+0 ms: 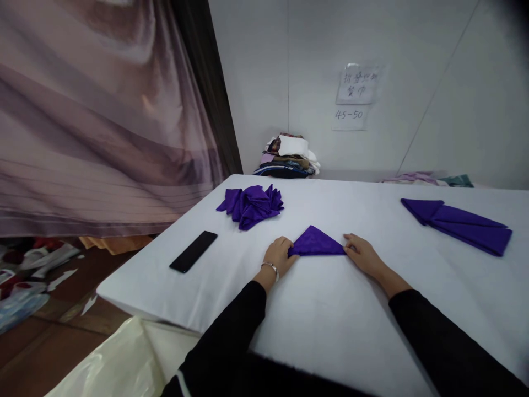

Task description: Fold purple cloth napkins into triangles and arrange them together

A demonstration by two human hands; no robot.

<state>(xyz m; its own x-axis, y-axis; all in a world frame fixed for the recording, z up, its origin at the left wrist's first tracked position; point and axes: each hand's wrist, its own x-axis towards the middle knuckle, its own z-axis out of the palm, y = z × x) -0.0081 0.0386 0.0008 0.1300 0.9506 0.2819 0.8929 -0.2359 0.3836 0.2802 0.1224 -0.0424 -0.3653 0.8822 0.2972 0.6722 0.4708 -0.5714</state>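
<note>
A purple cloth napkin (316, 242) lies on the white table, folded into a triangle with its point away from me. My left hand (281, 253) is closed on the napkin's left corner, thumb along the near edge. At the opposite corner, my right hand (360, 253) pinches the cloth between thumb and fingers. Beyond my left hand sits a bunched purple cloth (252, 205) with pleated, pointed ends. Far to the right rests another folded purple cloth (463, 223), long and flat with a triangular tip.
A black phone (193, 251) lies on the white table (330, 320), left of my hands. Stacked clothes (287, 157) stand behind the table's far edge, against the wall. Handwritten paper signs (357, 85) hang above. A pinkish curtain (95, 121) covers the left side.
</note>
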